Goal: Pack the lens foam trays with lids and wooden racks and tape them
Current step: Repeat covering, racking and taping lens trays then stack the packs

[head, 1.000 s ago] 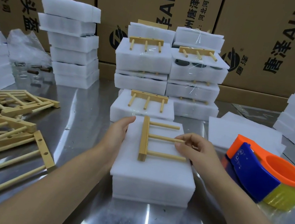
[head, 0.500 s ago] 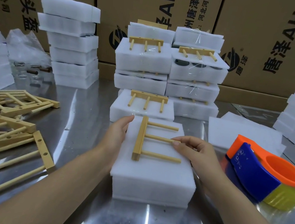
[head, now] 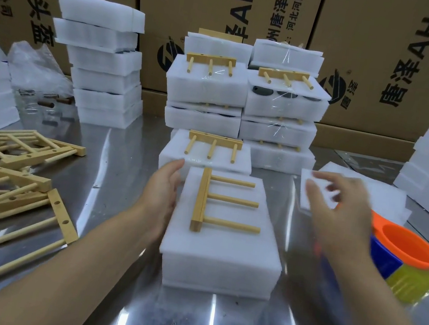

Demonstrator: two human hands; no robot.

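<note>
Loose wooden racks (head: 12, 178) lie piled at the left of the frame, and taped foam packs (head: 207, 89) stand stacked behind centre. At right the blurred right hand (head: 338, 215), fingers spread and empty, covers part of the orange-blue tape dispenser (head: 404, 252). At centre, a white lidded foam tray (head: 221, 259) carries a three-peg wooden rack (head: 202, 199) lying flat. The left hand (head: 161, 196) rests straight fingers against the tray's left side.

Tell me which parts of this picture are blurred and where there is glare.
Head view: the right hand is smeared by motion blur, and the tape dispenser beside it looks soft; the left hand and the wooden rack on the foam tray are sharp; glare streaks lie on the metal table; the wide lens bends the cartons at the edges.
</note>
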